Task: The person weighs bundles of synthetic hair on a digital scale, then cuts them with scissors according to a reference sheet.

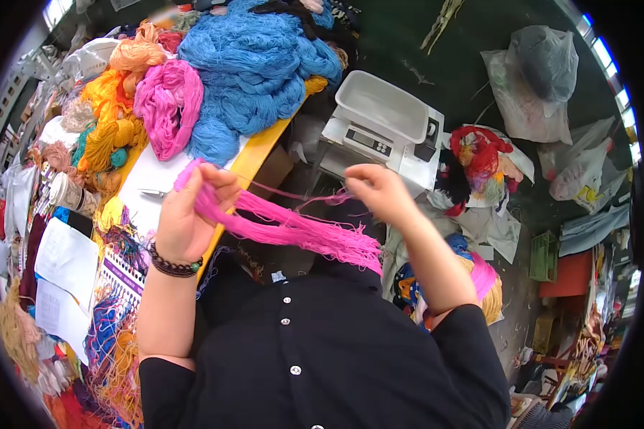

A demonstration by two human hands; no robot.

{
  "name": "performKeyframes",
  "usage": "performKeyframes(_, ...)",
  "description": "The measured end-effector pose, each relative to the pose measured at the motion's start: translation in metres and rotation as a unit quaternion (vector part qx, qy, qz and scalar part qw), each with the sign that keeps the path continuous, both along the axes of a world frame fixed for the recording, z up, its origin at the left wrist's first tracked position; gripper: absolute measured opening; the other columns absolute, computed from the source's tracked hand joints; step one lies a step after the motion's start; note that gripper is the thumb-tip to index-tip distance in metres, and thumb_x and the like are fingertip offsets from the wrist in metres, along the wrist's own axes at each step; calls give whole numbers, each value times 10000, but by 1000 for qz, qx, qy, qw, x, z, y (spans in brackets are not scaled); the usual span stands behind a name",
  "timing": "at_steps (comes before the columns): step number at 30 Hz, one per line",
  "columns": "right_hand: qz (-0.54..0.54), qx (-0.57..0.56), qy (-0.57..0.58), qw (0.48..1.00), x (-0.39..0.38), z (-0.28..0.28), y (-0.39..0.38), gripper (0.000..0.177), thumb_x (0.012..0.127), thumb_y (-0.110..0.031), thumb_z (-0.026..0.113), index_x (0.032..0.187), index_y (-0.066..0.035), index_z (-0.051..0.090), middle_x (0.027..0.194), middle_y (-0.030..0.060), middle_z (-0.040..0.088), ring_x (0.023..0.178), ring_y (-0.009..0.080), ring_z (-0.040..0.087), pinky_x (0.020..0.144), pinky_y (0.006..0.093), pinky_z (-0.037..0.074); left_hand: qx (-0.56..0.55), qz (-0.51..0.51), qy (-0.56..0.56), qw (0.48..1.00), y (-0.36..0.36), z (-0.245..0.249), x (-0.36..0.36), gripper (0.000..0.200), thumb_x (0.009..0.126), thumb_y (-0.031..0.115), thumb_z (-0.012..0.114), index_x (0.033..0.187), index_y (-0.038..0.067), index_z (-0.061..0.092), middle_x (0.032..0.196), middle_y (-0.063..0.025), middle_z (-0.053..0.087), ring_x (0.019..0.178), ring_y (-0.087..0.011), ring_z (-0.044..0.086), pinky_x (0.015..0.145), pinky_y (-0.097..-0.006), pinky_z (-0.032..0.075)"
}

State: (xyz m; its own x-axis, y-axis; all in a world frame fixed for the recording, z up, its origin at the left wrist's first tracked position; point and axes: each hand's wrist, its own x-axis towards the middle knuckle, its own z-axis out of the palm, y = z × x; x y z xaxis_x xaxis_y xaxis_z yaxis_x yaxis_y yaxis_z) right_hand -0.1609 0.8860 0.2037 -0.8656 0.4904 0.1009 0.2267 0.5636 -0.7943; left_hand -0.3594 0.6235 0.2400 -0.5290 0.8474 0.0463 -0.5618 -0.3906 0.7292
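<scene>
A bright pink skein of yarn (300,232) stretches across in front of my body, its far end resting against my dark shirt. My left hand (193,207) is closed round the skein's left end, above the table edge. A few pink strands (293,194) run apart from the skein over to my right hand (379,191), whose fingers are pinched on them. Close to my left hand, a metal blade or scissor tip (152,193) lies on the white surface. Beyond that hand are another pink skein (168,107) and a big heap of blue yarn (257,71).
A digital scale with a white tray (383,107) stands ahead on the right. Orange and yellow skeins (114,107), paper sheets (64,257) and tangled threads (114,343) cover the table at left. Plastic bags (537,79) and red yarn (479,154) lie at right.
</scene>
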Motion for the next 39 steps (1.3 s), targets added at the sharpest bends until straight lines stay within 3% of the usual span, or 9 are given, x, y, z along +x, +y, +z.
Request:
performKeyframes(5, 118, -75, 167, 976, -47, 27, -90, 287, 853, -100, 615, 1116, 15, 600, 1029, 112, 634, 945, 164, 617, 830, 284, 488, 39, -46, -29, 998, 11, -5, 32, 440, 1008, 342, 310, 1121, 1, 565, 1405, -152, 399, 1322, -258, 348, 1074, -409, 291)
performKeyframes(9, 186, -313, 155, 918, -64, 39, -120, 335, 871, -104, 612, 1165, 45, 549, 1068, 76, 617, 981, 132, 586, 893, 290, 459, -17, 37, 103, 994, 13, -9, 46, 551, 1012, 345, 277, 1391, -54, 295, 1445, -138, 344, 1319, -233, 345, 1088, -358, 260)
performKeyframes(12, 190, -432, 78, 878, -65, 33, -124, 308, 880, -103, 610, 1139, 55, 554, 1048, 74, 625, 959, 118, 590, 852, 280, 474, -73, 46, 209, 974, 6, -11, 46, 546, 1011, 336, 294, 1381, -65, 310, 1446, -151, 334, 1299, -222, 370, 1072, -334, 279)
performKeyframes(14, 189, -406, 48, 893, -64, 32, -125, 270, 888, -115, 612, 1099, 50, 576, 980, 49, 633, 890, 92, 591, 783, 256, 485, -102, 89, 287, 948, 5, -15, 47, 523, 1009, 319, 326, 1352, -75, 359, 1402, -166, 392, 1232, -211, 445, 1036, -318, 327)
performKeyframes(20, 163, -450, 101, 872, -60, 31, -129, 185, 885, -129, 612, 963, 38, 622, 818, 9, 627, 734, 52, 563, 647, 225, 471, -125, 43, 137, 982, -2, -15, 49, 458, 1004, 304, 369, 1233, -77, 485, 1196, -150, 573, 1060, -188, 569, 936, -313, 428)
performKeyframes(23, 161, -488, 102, 852, -61, 28, -125, 218, 900, -105, 597, 1067, 36, 606, 947, 28, 645, 851, 77, 592, 764, 242, 492, -54, 30, -29, 998, -7, -12, 43, 426, 1003, 292, 377, 1190, -64, 517, 1157, -131, 592, 1022, -176, 586, 904, -324, 453)
performKeyframes(28, 161, -472, 84, 863, -63, 28, -123, 226, 916, -113, 577, 1084, 36, 602, 975, 40, 647, 882, 81, 596, 781, 241, 493, -93, 83, 30, 992, -2, -9, 54, 303, 978, 189, 463, 1133, -51, 563, 1048, -92, 630, 925, -146, 607, 823, -285, 479)
performKeyframes(31, 156, -456, 81, 872, -62, 28, -125, 216, 922, -114, 568, 1076, 34, 598, 974, 37, 645, 880, 78, 594, 781, 241, 492, -129, 118, 153, 973, 1, -14, 56, 237, 957, 148, 513, 1041, -43, 625, 915, -34, 650, 815, -84, 589, 737, -228, 463)
performKeyframes(39, 129, -487, 90, 859, -63, 27, -121, 221, 908, -102, 582, 1082, 34, 588, 977, 36, 641, 863, 80, 598, 768, 238, 500, -71, 111, 27, 991, 4, -18, 55, 241, 963, 148, 495, 1100, -23, 597, 960, -61, 649, 862, -121, 615, 778, -253, 479)
